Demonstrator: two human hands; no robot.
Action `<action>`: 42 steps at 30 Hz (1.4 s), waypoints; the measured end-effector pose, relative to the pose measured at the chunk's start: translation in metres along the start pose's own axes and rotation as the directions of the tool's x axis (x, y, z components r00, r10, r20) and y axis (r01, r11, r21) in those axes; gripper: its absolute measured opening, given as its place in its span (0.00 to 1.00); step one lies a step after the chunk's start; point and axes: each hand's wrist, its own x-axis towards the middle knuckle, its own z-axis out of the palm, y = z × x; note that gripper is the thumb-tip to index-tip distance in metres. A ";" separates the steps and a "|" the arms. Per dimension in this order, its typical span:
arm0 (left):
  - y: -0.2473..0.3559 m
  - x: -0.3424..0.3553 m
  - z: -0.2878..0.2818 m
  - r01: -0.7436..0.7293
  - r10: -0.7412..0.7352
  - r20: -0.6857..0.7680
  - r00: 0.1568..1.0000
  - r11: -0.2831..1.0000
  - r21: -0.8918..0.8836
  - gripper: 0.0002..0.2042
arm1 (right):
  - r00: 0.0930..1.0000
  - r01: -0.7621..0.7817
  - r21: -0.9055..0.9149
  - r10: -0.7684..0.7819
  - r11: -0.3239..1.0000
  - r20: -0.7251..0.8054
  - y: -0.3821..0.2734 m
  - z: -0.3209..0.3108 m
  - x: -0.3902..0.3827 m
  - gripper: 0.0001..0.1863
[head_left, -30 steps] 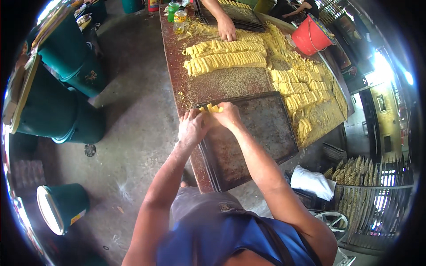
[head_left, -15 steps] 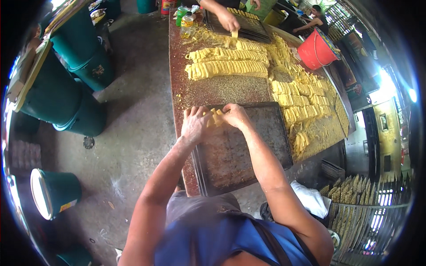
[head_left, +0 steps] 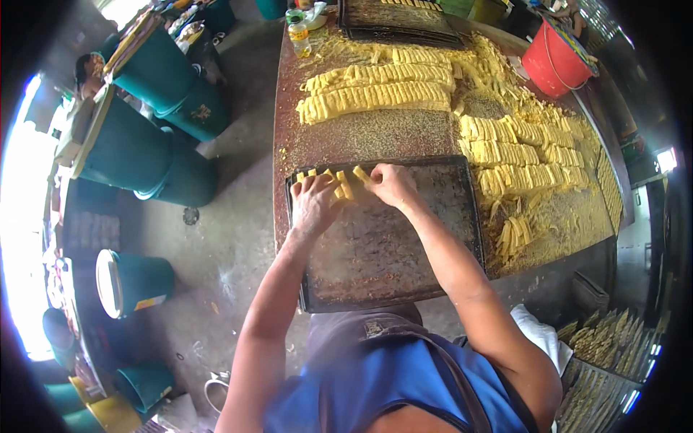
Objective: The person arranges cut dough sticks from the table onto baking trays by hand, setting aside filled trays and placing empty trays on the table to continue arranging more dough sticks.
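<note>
A dark, worn metal tray [head_left: 386, 252] lies at the near end of the table. Near its far left corner, my left hand [head_left: 314, 198] has curled, slightly spread fingers on several short yellow strips [head_left: 345, 185]. Just to its right, my right hand [head_left: 390, 183] pinches a single strip [head_left: 361, 175] near the tray's far edge. Beyond the tray are long rows of cut yellow pieces [head_left: 372, 99], with more rows [head_left: 523, 177] and a loose heap [head_left: 512, 234] at the right.
The crumb-covered table [head_left: 289, 137] also carries bottles [head_left: 299, 40], stacked trays [head_left: 397, 25] and a red bucket [head_left: 552, 61]. Large teal bins [head_left: 126, 144] and a lidded bucket [head_left: 141, 281] stand at left. A person [head_left: 90, 76] is behind the bins, another [head_left: 570, 18] at far right.
The co-worker's hand over the far trays has left view. My right hand has moved slightly right with a strip, apart from my left. The view has shifted, bringing more of the left side in.
</note>
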 end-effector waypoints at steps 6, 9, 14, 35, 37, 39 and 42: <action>-0.012 0.006 -0.003 -0.039 0.040 0.043 0.998 0.999 -0.006 0.16 | 0.992 0.079 -0.026 -0.081 0.997 -0.093 0.001 0.030 -0.001 0.11; -0.006 0.010 0.007 -0.092 0.092 -0.007 0.996 0.994 -0.051 0.20 | 0.997 0.022 -0.082 -0.028 0.996 -0.068 -0.004 0.040 0.003 0.12; -0.004 0.018 0.014 -0.162 0.163 0.008 0.987 0.981 -0.107 0.21 | 0.989 -0.092 -0.061 0.084 0.994 -0.125 -0.013 0.041 0.000 0.13; 0.082 -0.051 0.011 -0.046 0.024 -0.197 0.980 0.993 -0.106 0.11 | 0.740 -0.656 -0.224 0.673 0.721 -0.003 0.314 -0.267 -0.152 0.30; 0.094 -0.053 0.016 -0.002 -0.024 -0.176 0.984 0.990 -0.141 0.10 | 0.803 -0.591 -0.182 0.596 0.786 -0.032 0.323 -0.261 -0.147 0.31; 0.102 -0.062 0.015 0.004 -0.025 -0.192 0.981 0.994 -0.113 0.10 | 0.817 -0.571 -0.240 0.572 0.785 -0.074 0.319 -0.261 -0.154 0.35; 0.112 -0.077 0.013 0.068 -0.107 -0.212 0.971 0.980 -0.187 0.08 | 0.744 -0.608 -0.203 0.640 0.768 0.192 0.303 -0.274 -0.155 0.42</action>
